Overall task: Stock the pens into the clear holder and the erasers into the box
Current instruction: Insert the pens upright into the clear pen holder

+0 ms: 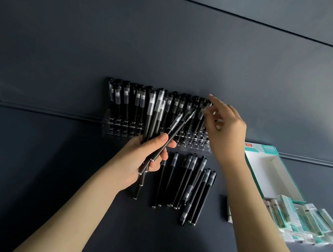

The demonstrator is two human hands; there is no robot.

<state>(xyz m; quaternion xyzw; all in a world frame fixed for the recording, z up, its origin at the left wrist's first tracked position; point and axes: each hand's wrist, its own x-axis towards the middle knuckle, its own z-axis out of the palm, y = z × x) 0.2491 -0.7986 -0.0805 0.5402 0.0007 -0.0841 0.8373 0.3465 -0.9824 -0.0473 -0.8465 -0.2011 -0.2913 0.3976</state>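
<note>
My left hand [145, 157] grips a bundle of several black pens [157, 122], fanned upward in front of the clear holder [159, 135]. The holder stands against the back wall and carries several upright black pens with clear caps. My right hand [224, 126] hovers at the holder's right end, fingers loosely spread by the caps of the last pens there, with nothing plainly pinched. Several loose pens [188, 186] lie on the dark table below the holder. The teal and white box [295, 185] lies open to the right, and wrapped erasers [302, 223] are piled in front of it.
The dark table runs to a dark back wall just behind the holder. A few erasers [229, 214] lie partly hidden behind my right forearm.
</note>
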